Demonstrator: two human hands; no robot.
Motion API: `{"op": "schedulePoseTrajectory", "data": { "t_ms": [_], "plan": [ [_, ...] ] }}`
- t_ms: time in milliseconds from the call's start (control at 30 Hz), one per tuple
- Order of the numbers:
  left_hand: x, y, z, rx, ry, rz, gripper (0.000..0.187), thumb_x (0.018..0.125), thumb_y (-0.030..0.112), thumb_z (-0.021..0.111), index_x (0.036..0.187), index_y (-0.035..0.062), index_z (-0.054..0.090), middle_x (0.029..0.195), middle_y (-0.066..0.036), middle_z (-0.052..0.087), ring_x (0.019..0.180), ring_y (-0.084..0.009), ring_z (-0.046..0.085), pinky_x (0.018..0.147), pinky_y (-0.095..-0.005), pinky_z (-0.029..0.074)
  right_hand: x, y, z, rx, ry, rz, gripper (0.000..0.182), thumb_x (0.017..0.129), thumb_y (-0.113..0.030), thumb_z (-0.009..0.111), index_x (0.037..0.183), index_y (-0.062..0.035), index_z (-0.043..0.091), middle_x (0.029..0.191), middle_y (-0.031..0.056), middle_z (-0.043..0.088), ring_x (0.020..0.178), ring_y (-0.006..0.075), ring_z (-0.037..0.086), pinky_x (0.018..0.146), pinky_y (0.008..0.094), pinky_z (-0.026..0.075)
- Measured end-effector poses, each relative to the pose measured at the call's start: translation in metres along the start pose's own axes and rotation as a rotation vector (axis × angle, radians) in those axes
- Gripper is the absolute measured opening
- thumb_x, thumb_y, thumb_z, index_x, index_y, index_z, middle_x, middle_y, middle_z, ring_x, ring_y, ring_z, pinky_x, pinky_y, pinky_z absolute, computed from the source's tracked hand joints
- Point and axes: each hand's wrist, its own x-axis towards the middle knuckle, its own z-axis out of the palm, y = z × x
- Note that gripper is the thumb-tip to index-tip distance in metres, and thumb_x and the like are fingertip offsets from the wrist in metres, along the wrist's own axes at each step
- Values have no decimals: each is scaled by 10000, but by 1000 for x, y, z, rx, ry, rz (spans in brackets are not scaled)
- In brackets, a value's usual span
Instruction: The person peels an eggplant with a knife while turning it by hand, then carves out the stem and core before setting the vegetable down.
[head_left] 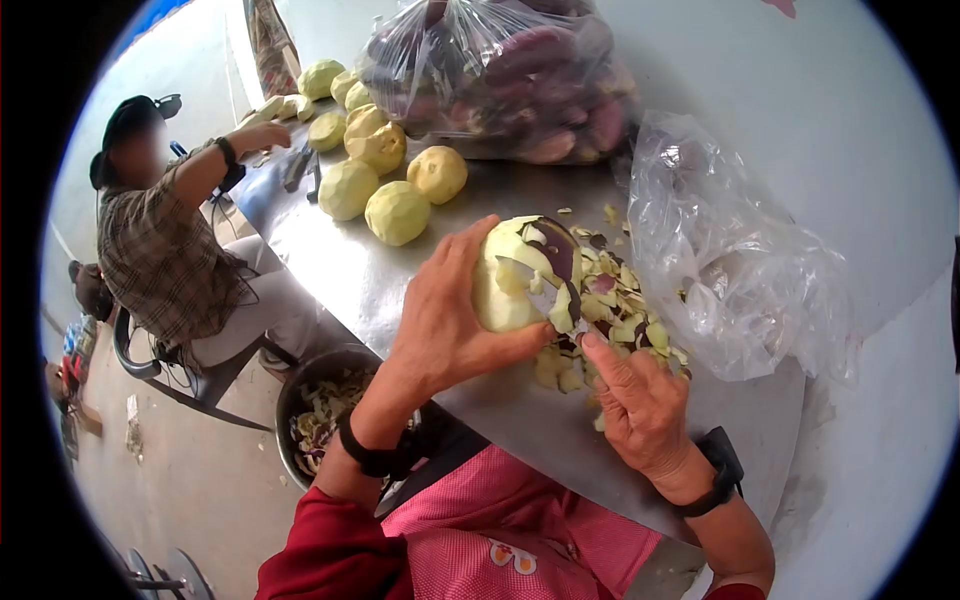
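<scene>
My left hand (445,315) is wrapped around a large round eggplant (496,300), pale and peeled over most of its surface, with dark purple skin left on the upper right. My right hand (640,405) grips a knife whose blade (543,296) lies against the eggplant's near right side; the handle is hidden in my fingers. Strips of peel hang over the blade. Beneath and to the right, a heap of peelings (625,315) lies on the metal table (500,400). Several peeled eggplants (397,213) stand beyond my left hand.
A transparent bag of purple eggplants (500,90) stands at the back. A crumpled plastic bag (735,260) lies on the right by the wall. A metal bowl of peelings (325,405) is below the table's left edge. Another person (165,240) sits at left, one arm over the table.
</scene>
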Motion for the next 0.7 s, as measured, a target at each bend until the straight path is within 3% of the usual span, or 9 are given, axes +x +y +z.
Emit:
{"op": "schedulePoseTrajectory", "data": {
  "t_ms": [133,200,333,433,500,533,700],
  "plan": [
    [0,2,1,6,-2,10,918,621,391,842,1343,-33,465,1137,-221,594,1069,-388,599,916,-449,481,-3,2,6,-32,4,-2,485,836,-26,684,1307,-135,650,668,46,424,548,229,483,507,375,421],
    [0,1,1,2,-5,20,898,625,388,841,1328,-34,475,1130,-221,604,1068,-388,602,915,-449,482,-5,5,11,-147,29,-3,591,770,-40,716,1331,-214,648,665,4,371,516,177,464,491,332,439],
    [1,-4,3,-52,6,34,891,626,389,845,1322,-34,483,1116,-219,615,1048,-394,605,908,-452,481,-3,9,10,-215,-13,39,587,794,-38,704,1348,-218,634,665,5,388,523,186,497,502,340,462],
    [-1,-5,-2,-32,2,50,885,624,367,858,1318,-37,487,1136,-207,628,1052,-354,629,925,-427,490,-11,19,15,-140,39,19,534,849,-39,671,1358,-194,620,680,33,476,551,221,548,528,366,493],
    [-5,-7,-8,-323,-45,-60,889,619,341,870,1322,-40,482,1162,-188,636,1069,-299,643,948,-392,495,-19,29,14,-43,46,281,484,892,-37,643,1359,-160,611,703,77,554,591,263,584,559,391,501],
    [-6,-4,-14,-299,-51,-94,892,613,317,877,1326,-38,478,1182,-174,638,1081,-262,644,961,-367,494,-20,31,10,36,73,295,469,903,-23,628,1358,-136,605,713,105,587,603,284,583,574,394,495],
    [-4,-5,-8,-276,-45,-79,890,607,322,874,1326,-30,485,1169,-177,632,1078,-287,639,947,-378,495,-10,16,8,169,86,185,475,894,-7,633,1352,-132,611,685,86,555,586,268,555,584,374,486]
  ]
}}
